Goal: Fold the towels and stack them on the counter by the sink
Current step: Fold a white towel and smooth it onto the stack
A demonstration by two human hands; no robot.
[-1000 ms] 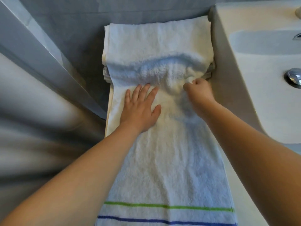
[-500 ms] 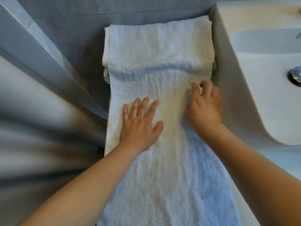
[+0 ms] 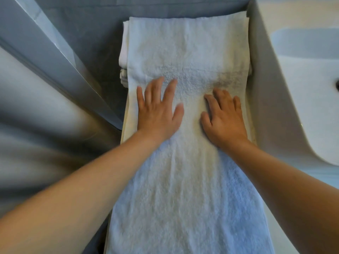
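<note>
Your right hand [image 3: 224, 119], which pinched a ridge in the white towel [image 3: 185, 173] a second ago, now lies flat beside your left hand [image 3: 157, 111], both with fingers spread, pressing the terry. The bunch is smoothed out. The towel runs long toward you, its far end draped over the folded stack [image 3: 124, 57] beside the sink [image 3: 310, 92].

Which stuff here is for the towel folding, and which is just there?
For the job:
- white towel, spread long
- folded towels stacked underneath
- left hand and right hand, pressing flat on the towel
- grey counter

Just there:
- white sink
- drain at its edge
</note>
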